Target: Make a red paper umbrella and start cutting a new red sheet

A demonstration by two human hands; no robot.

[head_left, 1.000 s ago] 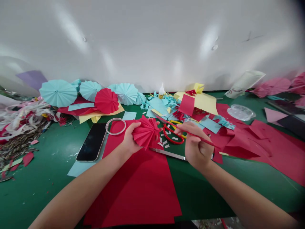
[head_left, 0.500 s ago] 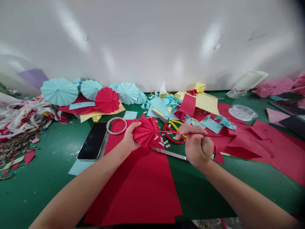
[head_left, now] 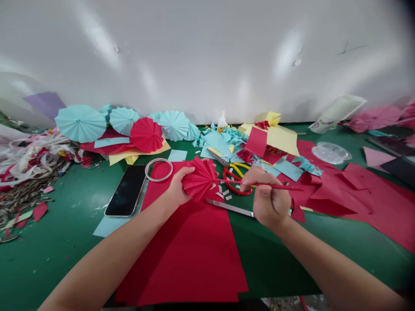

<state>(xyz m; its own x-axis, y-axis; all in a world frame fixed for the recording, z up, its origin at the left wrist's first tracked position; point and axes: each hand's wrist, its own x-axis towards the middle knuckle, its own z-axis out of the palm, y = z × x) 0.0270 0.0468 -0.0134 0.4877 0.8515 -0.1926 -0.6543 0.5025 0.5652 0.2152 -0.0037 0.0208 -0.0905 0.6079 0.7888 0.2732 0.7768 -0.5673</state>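
A pleated red paper fan [head_left: 198, 178] is pinched in my left hand [head_left: 179, 186], above a stack of red paper sheets [head_left: 191, 255]. My right hand [head_left: 270, 194] is closed round a thin red stick [head_left: 288, 187], whose far end reaches the gathered edge of the fan. Below the stick lies a metal blade-like tool [head_left: 230, 208], its right end hidden by my right hand. Red-handled scissors [head_left: 235, 186] and a yellow-handled pair [head_left: 239, 166] rest just behind, among small white paper bits [head_left: 221, 192].
Left of the sheets are a phone [head_left: 126, 191] and a tape roll [head_left: 158, 169]. Blue paper rosettes [head_left: 80, 124] and a red rosette [head_left: 146, 135] line the back. Red paper scraps [head_left: 379, 198], a clear lid [head_left: 331, 153] and a cup stack [head_left: 337, 114] stand or lie right.
The fan and my left hand have shifted very slightly to the right. My right hand keeps its grip on the stick, almost unmoved.
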